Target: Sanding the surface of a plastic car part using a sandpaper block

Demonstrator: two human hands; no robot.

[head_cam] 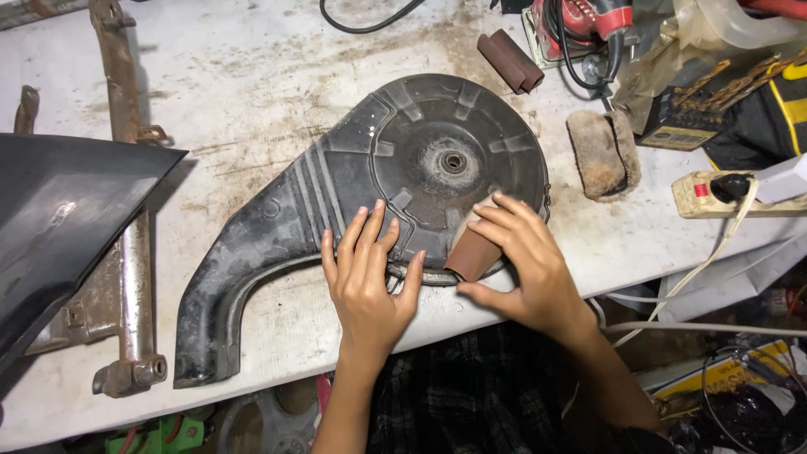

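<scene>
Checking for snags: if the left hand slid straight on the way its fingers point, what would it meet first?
The left hand lies flat on the black plastic cover; its fingers point up-right, so it would probably meet the raised rim of the round section first.

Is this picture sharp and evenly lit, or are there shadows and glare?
Head view: sharp overall; bright, even light on the white table; soft shadows under the left hand and right hand; a dull sheen on the black panel; lower edge dark.

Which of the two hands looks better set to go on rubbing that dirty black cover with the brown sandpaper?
The right hand, probably. Its fingers already press the folded brown sandpaper against the lower rim of the black cover. The left hand lies flat on the cover, empty, seemingly steadying it.
</scene>
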